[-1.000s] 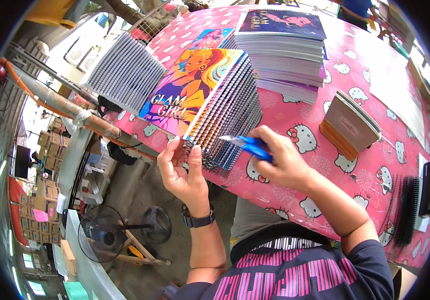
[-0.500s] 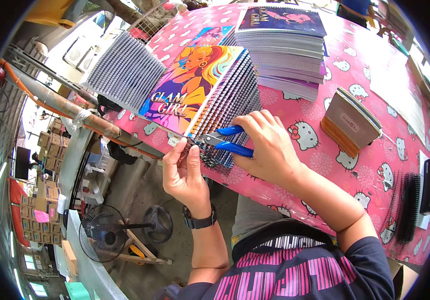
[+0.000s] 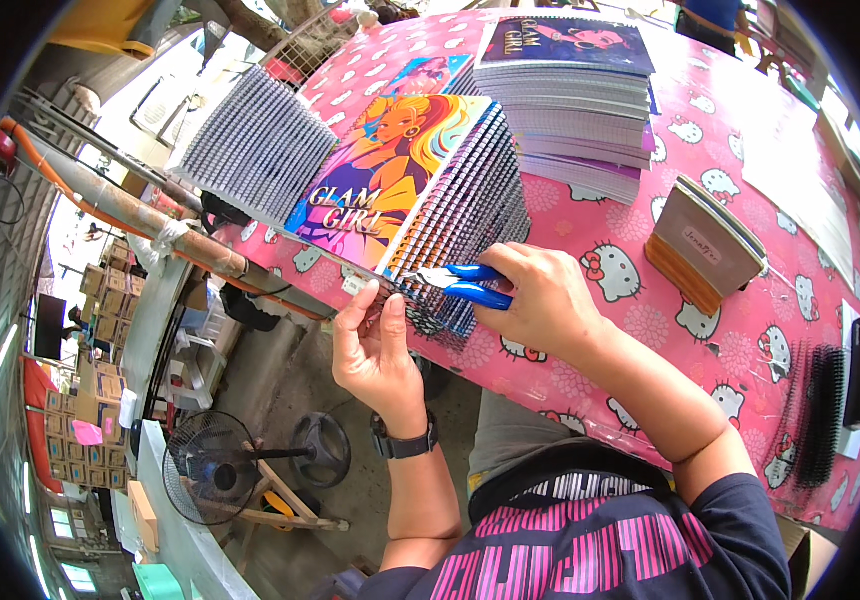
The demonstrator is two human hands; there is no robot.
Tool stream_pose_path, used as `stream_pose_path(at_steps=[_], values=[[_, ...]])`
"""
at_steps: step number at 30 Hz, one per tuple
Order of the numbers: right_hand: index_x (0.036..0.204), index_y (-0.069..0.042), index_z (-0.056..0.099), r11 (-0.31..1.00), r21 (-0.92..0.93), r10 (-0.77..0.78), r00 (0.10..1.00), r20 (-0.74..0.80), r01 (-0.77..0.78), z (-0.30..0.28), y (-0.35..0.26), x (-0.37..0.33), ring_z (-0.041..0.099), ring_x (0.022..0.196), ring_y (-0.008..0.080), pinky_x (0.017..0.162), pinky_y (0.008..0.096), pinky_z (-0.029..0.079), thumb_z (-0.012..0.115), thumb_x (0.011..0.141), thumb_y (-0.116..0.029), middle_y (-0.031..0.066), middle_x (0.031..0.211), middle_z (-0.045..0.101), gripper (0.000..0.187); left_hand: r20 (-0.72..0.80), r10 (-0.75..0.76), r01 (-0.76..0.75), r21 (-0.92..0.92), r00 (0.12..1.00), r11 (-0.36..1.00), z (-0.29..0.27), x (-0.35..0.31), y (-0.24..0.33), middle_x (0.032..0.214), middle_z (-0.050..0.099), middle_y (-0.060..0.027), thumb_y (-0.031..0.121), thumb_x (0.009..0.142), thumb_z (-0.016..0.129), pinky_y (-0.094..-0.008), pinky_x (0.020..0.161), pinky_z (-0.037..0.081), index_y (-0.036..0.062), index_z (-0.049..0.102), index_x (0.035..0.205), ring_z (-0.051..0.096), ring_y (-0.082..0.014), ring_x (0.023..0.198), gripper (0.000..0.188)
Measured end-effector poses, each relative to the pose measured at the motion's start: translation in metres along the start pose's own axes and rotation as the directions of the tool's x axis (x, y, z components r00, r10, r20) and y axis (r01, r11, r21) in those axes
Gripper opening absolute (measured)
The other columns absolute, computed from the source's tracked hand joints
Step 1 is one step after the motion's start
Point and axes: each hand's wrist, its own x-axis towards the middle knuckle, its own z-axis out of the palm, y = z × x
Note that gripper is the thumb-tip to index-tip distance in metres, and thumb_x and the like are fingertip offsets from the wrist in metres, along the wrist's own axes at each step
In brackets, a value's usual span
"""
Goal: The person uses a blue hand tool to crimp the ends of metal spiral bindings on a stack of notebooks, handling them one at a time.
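Observation:
My right hand grips blue-handled wire cutters, their metal jaws at the bound edge of a stack of spiral notebooks. The top notebook has a bright cover with an illustrated figure, and its coils form a slanted wall facing me. At the stack's near corner, my left hand holds its thumb and forefinger up, tips apart and close to the coil ends. Whether those fingertips touch a coil cannot be made out. A black watch is on my left wrist.
A coil-bound stack stands left, and a tall dark-covered notebook stack farther back. A brown card holder with a wooden base and black coils sit right on the pink patterned table. A pipe and fan are left.
The cutters' handles have come closer together, and the jaws have shifted slightly right along the coils. My left hand has moved a little right and down.

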Motion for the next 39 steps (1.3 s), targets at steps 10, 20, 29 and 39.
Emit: stream_pose_path(at_steps=[10,20,29,39], values=[[0.093,-0.006,0.056,0.993,-0.065,-0.096,0.995,-0.034,0.094,0.006,-0.001,0.000,0.055,0.080,0.0270,0.071,0.0375,0.044,0.071,0.059,-0.019,0.0090,0.079,0.056,0.038,-0.035,-0.007,0.006,-0.035,0.999,0.999,0.004,-0.003,0.005,0.090,0.060,-0.0053,0.004,0.080,0.066,-0.0197,0.068,0.046,-0.0034,0.059,0.101,0.054,-0.0084,0.075,0.024],[0.090,-0.007,0.055,0.978,-0.148,-0.166,0.979,-0.120,0.148,0.005,0.005,-0.006,0.054,0.081,0.0266,0.071,0.0389,0.044,0.071,0.060,-0.021,0.0094,0.081,0.055,0.037,-0.052,-0.010,0.011,0.009,0.999,1.000,0.001,-0.009,0.000,0.094,0.059,-0.0107,-0.005,0.079,0.063,-0.0241,0.072,0.051,-0.0062,0.056,0.102,0.059,-0.0140,0.081,0.024],[0.086,-0.006,0.054,0.997,-0.055,-0.062,0.996,-0.062,0.058,0.005,0.008,-0.011,0.056,0.076,0.0269,0.068,0.0393,0.046,0.072,0.058,-0.021,0.0096,0.076,0.055,0.036,-0.052,-0.005,0.003,-0.029,0.999,1.000,0.003,-0.012,-0.001,0.095,0.059,-0.0083,-0.003,0.077,0.067,-0.0222,0.067,0.050,-0.0034,0.058,0.100,0.055,-0.0116,0.080,0.025],[0.084,-0.006,0.056,0.997,-0.055,-0.055,0.998,-0.027,0.054,0.011,0.012,-0.015,0.058,0.068,0.0277,0.063,0.0394,0.047,0.071,0.059,-0.019,0.0094,0.072,0.056,0.032,-0.030,0.065,-0.065,0.006,0.997,0.998,0.003,-0.014,-0.004,0.095,0.059,-0.0067,-0.004,0.076,0.067,-0.0234,0.070,0.049,-0.0015,0.059,0.097,0.054,-0.0115,0.082,0.023]])
